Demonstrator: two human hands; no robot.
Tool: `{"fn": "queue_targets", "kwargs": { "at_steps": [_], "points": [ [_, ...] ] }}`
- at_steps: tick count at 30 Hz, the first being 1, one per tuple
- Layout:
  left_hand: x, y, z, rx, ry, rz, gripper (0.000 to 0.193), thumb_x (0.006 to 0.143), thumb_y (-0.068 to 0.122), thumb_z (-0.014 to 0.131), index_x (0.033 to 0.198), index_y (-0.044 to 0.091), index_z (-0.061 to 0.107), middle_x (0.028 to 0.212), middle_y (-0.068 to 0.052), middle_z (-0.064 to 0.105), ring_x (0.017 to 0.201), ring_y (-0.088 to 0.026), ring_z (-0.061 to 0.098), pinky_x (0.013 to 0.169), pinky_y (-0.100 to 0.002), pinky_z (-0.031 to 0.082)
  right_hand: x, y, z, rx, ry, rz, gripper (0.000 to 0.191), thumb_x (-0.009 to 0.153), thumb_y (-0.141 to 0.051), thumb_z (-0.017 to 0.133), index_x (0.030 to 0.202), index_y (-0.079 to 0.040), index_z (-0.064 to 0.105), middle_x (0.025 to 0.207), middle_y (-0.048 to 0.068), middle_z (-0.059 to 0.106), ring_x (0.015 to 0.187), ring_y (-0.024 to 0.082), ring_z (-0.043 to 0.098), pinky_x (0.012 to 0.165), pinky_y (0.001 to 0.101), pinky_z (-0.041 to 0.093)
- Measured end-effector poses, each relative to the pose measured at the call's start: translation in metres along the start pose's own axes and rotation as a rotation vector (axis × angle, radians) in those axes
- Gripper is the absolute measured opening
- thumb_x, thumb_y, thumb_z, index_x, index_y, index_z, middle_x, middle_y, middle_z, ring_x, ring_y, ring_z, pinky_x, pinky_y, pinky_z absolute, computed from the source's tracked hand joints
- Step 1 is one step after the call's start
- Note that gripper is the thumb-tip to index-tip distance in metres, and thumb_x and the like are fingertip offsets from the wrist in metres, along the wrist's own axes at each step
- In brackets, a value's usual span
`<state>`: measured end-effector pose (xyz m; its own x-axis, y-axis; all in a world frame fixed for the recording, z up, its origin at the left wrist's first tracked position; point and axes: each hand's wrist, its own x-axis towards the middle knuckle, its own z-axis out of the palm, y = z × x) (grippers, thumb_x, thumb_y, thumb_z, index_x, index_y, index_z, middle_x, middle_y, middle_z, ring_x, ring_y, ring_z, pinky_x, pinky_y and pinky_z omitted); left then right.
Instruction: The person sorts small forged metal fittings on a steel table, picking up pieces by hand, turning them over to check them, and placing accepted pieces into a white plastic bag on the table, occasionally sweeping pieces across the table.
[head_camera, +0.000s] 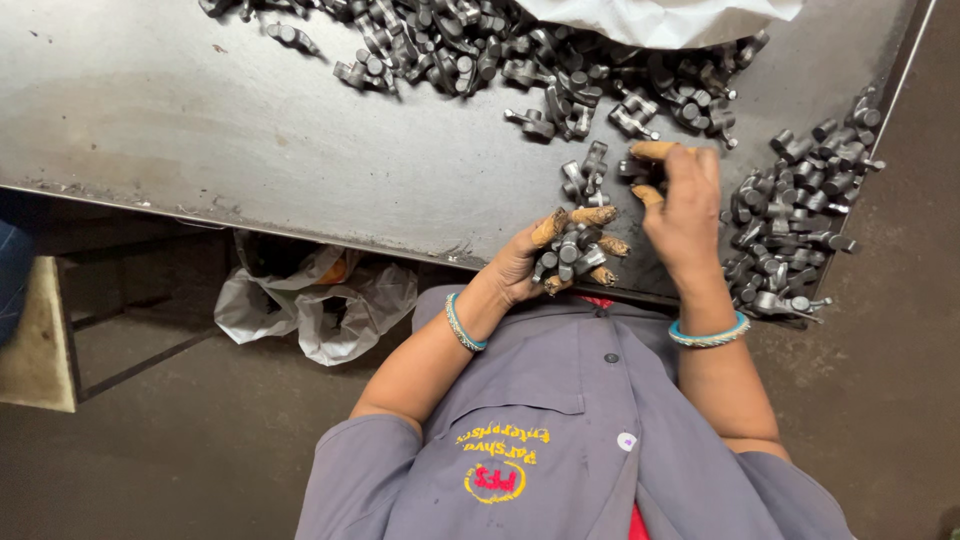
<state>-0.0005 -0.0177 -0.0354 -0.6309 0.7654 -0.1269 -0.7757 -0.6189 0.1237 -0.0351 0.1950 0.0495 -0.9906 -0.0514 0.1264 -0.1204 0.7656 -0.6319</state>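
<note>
While cupped round jumbled metal parts (572, 255), axes mixed: left hand (540, 262); right hand (685, 205) curled, contents unclear.

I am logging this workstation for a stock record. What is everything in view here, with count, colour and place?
metal table: one, dull grey, across the top of the view
small metal parts, far heap: too many to count, grey, along the table's far edge
small metal parts, side heap: many, grey, by the table's right end
white sack: one, top edge, partly cut off
crumpled plastic bag: one, whitish, on the floor under the table
bangles: two, turquoise, one per wrist
grey work shirt: one, worn by the person
left hand: holds a fistful of grey parts
right hand: over the table, fingertips at loose parts
</note>
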Motion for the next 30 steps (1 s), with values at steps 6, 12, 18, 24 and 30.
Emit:
{"fn": "queue_targets", "kwargs": {
  "at_steps": [6, 12, 18, 24, 30],
  "points": [
    [0.000, 0.005, 0.009, 0.014, -0.023, -0.028, 0.085, 0.096, 0.046, 0.073, 0.157, -0.002, 0.039, 0.130, -0.023, 0.066, 0.099, -0.026, 0.075, 0.059, -0.026, 0.059, -0.022, 0.025, -0.004, 1.090, -0.004, 0.211, 0.055, 0.086, 0.015, 0.073, 0.133, -0.006, 0.054, 0.131, 0.005, 0.060, 0.126, 0.020, 0.061, 0.108, 0.0337, 0.054],
    [-0.001, 0.005, 0.011, -0.017, -0.013, -0.027, 0.084, 0.096, 0.042, 0.075, 0.158, -0.002, 0.040, 0.133, -0.025, 0.065, 0.101, -0.024, 0.073, 0.064, -0.027, 0.061, -0.041, 0.036, -0.010, 1.277, -0.008, 0.286, 0.041, 0.091, 0.014, 0.074, 0.125, -0.003, 0.058, 0.125, 0.010, 0.065, 0.123, 0.026, 0.068, 0.104, 0.0419, 0.061],
    [0.000, -0.006, -0.014, -0.028, 0.055, -0.005, 0.078, 0.098, 0.038, 0.075, 0.155, -0.003, 0.041, 0.126, -0.016, 0.067, 0.100, -0.023, 0.073, 0.063, -0.028, 0.060, -0.040, 0.036, -0.016, 1.295, -0.031, 0.514, 0.028, 0.096, -0.011, 0.076, 0.119, -0.001, 0.063, 0.103, 0.013, 0.074, 0.089, 0.025, 0.075, 0.068, 0.0354, 0.062],
    [0.000, -0.008, -0.012, -0.013, 0.083, 0.006, 0.077, 0.103, 0.040, 0.075, 0.159, -0.003, 0.043, 0.120, -0.013, 0.069, 0.092, -0.017, 0.071, 0.067, -0.029, 0.061, -0.043, 0.002, -0.027, 1.245, -0.086, 0.495, 0.034, 0.095, -0.028, 0.076, 0.109, 0.003, 0.072, 0.088, 0.012, 0.075, 0.069, 0.018, 0.072, 0.058, 0.0269, 0.056],
    [-0.002, 0.002, 0.012, 0.000, 0.032, 0.009, 0.084, 0.096, 0.044, 0.076, 0.159, 0.000, 0.042, 0.129, -0.014, 0.067, 0.095, -0.018, 0.073, 0.063, -0.028, 0.060, -0.023, -0.044, -0.031, 0.568, -0.159, 0.164, 0.020, 0.087, -0.009, 0.082, 0.103, 0.002, 0.075, 0.089, 0.006, 0.074, 0.074, 0.011, 0.066, 0.066, 0.0231, 0.052]
  ]
}}
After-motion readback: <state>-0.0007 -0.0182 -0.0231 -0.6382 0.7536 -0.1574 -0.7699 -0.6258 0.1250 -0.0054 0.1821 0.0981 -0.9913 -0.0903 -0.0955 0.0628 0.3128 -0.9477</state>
